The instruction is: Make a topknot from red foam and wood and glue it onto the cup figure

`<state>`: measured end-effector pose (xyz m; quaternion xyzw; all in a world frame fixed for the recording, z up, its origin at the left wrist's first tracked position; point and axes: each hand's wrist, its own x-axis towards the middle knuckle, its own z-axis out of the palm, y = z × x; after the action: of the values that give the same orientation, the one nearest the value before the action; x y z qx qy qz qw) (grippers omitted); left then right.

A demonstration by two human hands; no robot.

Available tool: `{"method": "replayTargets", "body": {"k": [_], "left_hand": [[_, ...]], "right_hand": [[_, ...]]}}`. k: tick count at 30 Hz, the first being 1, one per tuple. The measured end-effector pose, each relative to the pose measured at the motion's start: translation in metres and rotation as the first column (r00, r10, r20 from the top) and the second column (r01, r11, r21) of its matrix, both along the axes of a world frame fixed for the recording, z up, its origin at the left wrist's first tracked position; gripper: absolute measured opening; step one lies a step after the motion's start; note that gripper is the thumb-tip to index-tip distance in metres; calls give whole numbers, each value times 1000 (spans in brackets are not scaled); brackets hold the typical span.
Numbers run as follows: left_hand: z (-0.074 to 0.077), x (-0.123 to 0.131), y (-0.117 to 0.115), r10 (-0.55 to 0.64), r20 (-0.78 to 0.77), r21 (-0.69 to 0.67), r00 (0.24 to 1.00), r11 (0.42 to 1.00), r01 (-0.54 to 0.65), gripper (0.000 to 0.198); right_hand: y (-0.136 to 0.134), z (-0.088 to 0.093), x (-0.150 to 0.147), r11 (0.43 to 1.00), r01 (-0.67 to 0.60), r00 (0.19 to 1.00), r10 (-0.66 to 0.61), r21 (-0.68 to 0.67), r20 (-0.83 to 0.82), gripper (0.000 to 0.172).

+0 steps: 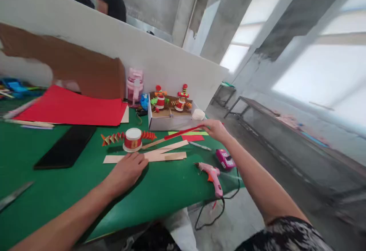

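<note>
My left hand [127,170] rests on the green table with its fingers closed over pale paper strips [168,156] that lie fanned out. My right hand [214,129] pinches the far end of a long narrow strip [183,132], red along its right part and tan toward the left. The tan end reaches the base of a red and white paper cup figure [133,139] with folded orange paper arms, standing just beyond my left hand. Below my right hand lie a pink glue gun [212,175] and a pink box-shaped item [225,159].
Behind stand a white box [174,123] with two cup figures and a pink bottle [135,87]. Red paper sheets [74,108], a black slab [65,148] and a blade-like tool [15,195] lie left. The glue gun's cord hangs over the front edge. A person sits beyond the partition [94,37].
</note>
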<state>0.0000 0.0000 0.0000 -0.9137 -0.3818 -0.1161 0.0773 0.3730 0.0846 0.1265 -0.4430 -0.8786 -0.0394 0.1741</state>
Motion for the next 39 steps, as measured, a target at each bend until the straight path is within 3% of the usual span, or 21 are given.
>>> {"method": "replayTargets", "body": {"k": [15, 20, 28, 33, 39], "left_hand": [[-1, 1, 0, 0, 24, 17, 1000, 1000, -1, 24], [-1, 1, 0, 4, 12, 18, 1000, 1000, -4, 25], [-3, -1, 0, -3, 10, 14, 1000, 1000, 3, 29], [-4, -2, 0, -3, 14, 2, 1000, 1000, 3, 31], [-5, -3, 1, -2, 16, 1, 1000, 1000, 2, 31]], "right_hand": [[0, -11, -5, 998, 27, 999, -29, -62, -34, 24], [3, -17, -2, 989, 34, 999, -37, -147, -20, 24], [1, -21, 0, 928, 207, 968, -239, -309, -71, 31], [0, -24, 3, 879, 217, 942, -303, -424, -147, 30], [14, -22, 19, 907, 298, 940, -333, -298, -75, 23]]}}
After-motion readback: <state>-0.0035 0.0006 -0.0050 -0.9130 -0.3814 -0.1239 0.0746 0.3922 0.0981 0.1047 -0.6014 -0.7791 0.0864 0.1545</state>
